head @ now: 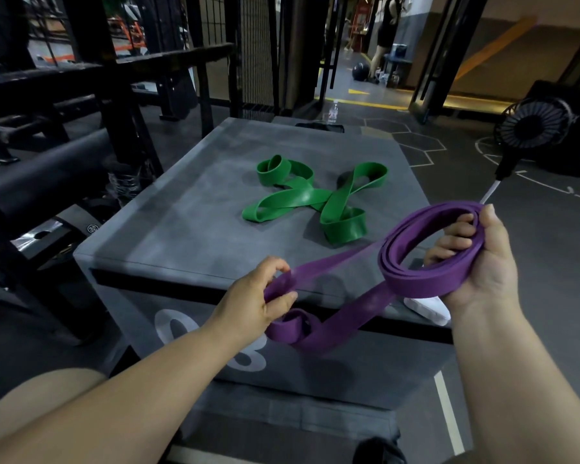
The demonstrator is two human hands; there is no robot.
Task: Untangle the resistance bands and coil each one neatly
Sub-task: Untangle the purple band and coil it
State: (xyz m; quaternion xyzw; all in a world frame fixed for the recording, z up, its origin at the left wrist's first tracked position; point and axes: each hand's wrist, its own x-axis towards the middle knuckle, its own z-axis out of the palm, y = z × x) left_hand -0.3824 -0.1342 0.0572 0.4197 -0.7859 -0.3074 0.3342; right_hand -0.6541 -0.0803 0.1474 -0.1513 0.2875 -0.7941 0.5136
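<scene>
While your right hand (479, 259) curls its fingers through the finished turns of the purple resistance band (426, 252) and your thumb clamps them from outside, the coil keeps its oval shape and cannot spring apart. Your left hand (258, 303) pinches the free length between thumb and fingertips, holding it out flat so it can feed into the next wrap without a twist; below that pinch the tail hangs in a small loose curl against the front of the grey padded plyo box (168, 229). That flat, matte rubber looks thin and slightly translucent where it is stretched, thicker and opaque where layered. On the box top, well apart from your hands, the green resistance band (302, 195) lies in a glossy sprawl of crossed loops, not yet coiled, so I judge you about halfway through.
</scene>
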